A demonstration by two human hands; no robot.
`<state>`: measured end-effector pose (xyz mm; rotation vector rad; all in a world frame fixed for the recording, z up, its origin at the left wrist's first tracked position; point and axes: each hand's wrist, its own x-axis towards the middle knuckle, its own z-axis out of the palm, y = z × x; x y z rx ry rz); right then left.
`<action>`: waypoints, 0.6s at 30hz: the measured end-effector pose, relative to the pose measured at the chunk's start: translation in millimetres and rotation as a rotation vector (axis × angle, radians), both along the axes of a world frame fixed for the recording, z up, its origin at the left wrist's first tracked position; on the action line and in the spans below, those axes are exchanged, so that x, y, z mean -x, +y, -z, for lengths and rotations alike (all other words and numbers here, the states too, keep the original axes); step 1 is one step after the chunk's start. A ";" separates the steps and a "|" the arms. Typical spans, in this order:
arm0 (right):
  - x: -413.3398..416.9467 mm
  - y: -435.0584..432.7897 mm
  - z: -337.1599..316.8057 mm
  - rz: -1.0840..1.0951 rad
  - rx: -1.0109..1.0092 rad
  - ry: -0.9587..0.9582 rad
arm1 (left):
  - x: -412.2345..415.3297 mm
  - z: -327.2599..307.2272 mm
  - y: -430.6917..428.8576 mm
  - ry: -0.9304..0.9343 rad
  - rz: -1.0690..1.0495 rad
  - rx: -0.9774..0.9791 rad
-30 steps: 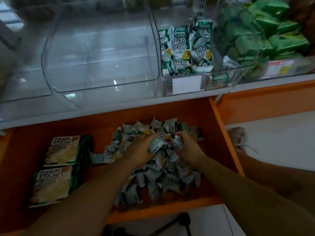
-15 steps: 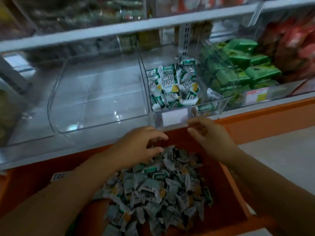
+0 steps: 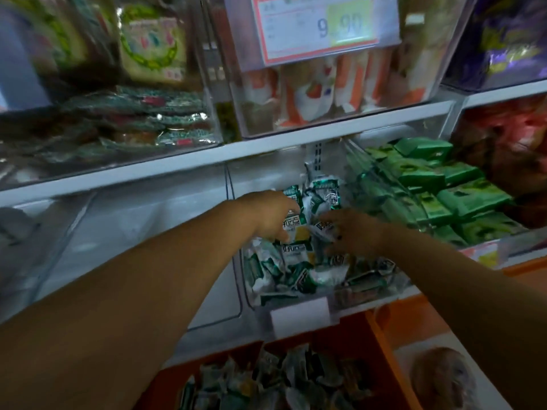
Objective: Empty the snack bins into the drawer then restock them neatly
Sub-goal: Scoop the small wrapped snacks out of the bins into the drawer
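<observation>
The snack packets [image 3: 299, 255] are heaped in the clear middle bin [image 3: 299, 319] on the shelf, above the open orange drawer [image 3: 381, 335], where loose packets [image 3: 266, 380] are piled. They are judged light, crinkly and slippery, best scooped in bunches from beneath. Both arms are stretched forward into the bin. The left hand [image 3: 272, 214] and right hand [image 3: 355, 232] are curled among the packets, but whether either grip is clamped on any cannot be told

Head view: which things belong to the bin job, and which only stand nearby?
Job: left hand, right hand, snack packets, clear bin, orange drawer, drawer pile, empty bin.
Nearby: green boxes, price tag, orange-white packs, red packs.
</observation>
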<state>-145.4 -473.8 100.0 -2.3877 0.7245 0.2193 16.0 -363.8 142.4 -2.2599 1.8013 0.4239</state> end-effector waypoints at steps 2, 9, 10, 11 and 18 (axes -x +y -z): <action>-9.4 -12.5 11.8 -0.008 0.042 0.048 | -8.5 8.9 -18.0 0.015 -0.023 -0.065; -9.1 -21.3 31.9 0.077 0.082 0.015 | -17.5 25.2 -32.9 -0.009 -0.092 -0.081; -8.0 -20.8 32.0 0.070 0.090 0.019 | -17.6 25.2 -32.4 -0.002 -0.102 -0.083; -6.6 -19.5 29.8 0.061 0.073 0.006 | -17.9 25.4 -31.8 0.005 -0.108 -0.089; 8.4 -8.2 13.8 0.071 -0.220 -0.007 | -17.2 28.1 -26.7 0.110 -0.163 -0.067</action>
